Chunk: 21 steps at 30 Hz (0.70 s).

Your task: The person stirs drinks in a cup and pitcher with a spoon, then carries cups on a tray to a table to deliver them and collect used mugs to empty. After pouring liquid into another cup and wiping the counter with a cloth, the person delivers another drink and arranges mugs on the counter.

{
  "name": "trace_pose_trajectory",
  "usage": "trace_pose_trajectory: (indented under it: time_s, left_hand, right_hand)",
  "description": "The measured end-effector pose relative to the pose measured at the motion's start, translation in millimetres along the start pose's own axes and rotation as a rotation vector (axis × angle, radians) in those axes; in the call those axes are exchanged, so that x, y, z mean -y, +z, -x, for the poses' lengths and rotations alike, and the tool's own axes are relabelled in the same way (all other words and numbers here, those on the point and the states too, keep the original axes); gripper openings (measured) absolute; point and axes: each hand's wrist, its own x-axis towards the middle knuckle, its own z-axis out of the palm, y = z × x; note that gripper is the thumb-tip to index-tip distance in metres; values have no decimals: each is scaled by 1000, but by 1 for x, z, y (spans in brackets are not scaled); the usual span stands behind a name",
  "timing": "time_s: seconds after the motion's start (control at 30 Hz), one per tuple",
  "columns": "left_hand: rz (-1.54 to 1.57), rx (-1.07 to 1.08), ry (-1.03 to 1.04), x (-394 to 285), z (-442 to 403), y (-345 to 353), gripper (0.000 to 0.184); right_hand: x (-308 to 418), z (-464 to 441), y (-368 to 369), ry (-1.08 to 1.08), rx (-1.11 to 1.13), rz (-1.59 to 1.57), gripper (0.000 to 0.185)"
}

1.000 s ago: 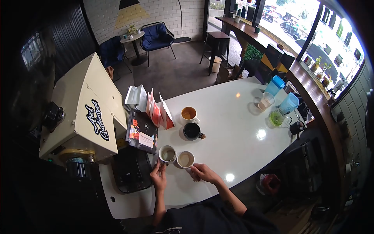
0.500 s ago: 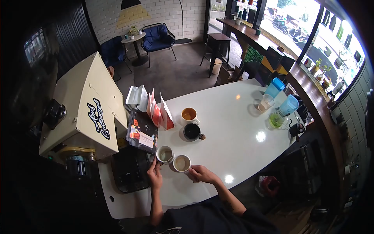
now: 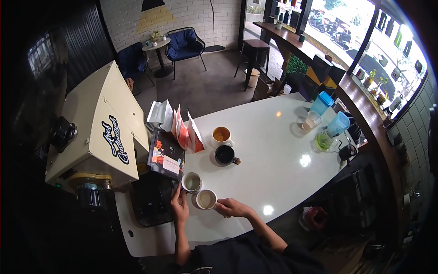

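My right hand [image 3: 232, 208] is closed at the handle side of a white mug [image 3: 206, 199] whose inside looks pale brown. My left hand [image 3: 179, 206] grips the near side of a second white mug [image 3: 191, 182], greyish inside, around where its handle would be; the fingers partly hide that spot. The two mugs stand close together near the front of the white table [image 3: 269, 155]. Beyond them sit a black mug [image 3: 225, 155] with a brown-tipped handle and a white mug with an orange inside [image 3: 221, 135].
A cream machine [image 3: 100, 123] stands at the left beside a black tray [image 3: 153, 203]. A dark printed box [image 3: 166, 155] and red-and-white packets [image 3: 189, 132] are next to the mugs. Blue-topped plastic cups [image 3: 323, 102] and a green-tinted pitcher [image 3: 323, 140] occupy the far right end.
My right hand has shifted left with its mug, which sits closer to and slightly below the other. My left hand and its mug have moved slightly left.
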Motion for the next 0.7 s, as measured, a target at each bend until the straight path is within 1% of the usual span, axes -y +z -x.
trace_pose_trajectory:
  time_s: [0.07, 0.1, 0.17, 0.3, 0.33, 0.37, 0.4, 0.5, 0.57, 0.6, 0.67, 0.7]
  left_hand:
    - [-101, -44, 72, -7, 2, 0, 40]
    - [-103, -45, 68, -11, 3, -2, 40]
    - [-19, -54, -35, -19, 7, -5, 41]
    - [-41, -125, -37, -24, 17, -11, 39]
    - [21, -135, -72, -27, 18, -14, 38]
    - [84, -146, -105, -29, 20, -16, 37]
    - [78, -156, -108, -32, 20, -19, 37]
    - [154, -140, -112, -42, 22, -26, 33]
    - [182, -63, -159, -47, 22, -28, 31]
    - [184, -65, -157, -52, 22, -28, 31]
    - [220, 83, -135, -64, 21, -26, 30]
    - [230, 123, -115, -70, 20, -23, 31]
  right_hand:
    - [1, -1, 3, 11, 30, 2, 40]
    - [4, 0, 3, 13, 34, 0, 40]
    - [10, 2, 3, 7, 26, -45, 39]
    - [6, 5, 0, 66, 0, -153, 33]
    - [4, 5, -4, 58, -21, -176, 30]
    - [6, 8, -10, 58, -80, -183, 28]
    - [9, 10, -17, 58, -140, -191, 27]
    - [4, 12, -42, -40, -392, -213, 25]
    - [-2, 9, -62, -109, -589, -255, 22]
    - [-3, 6, -74, -140, -680, -288, 21]
    - [-2, -3, -98, -159, -814, -283, 20]
    - [-2, -9, -109, -187, -870, -229, 21]
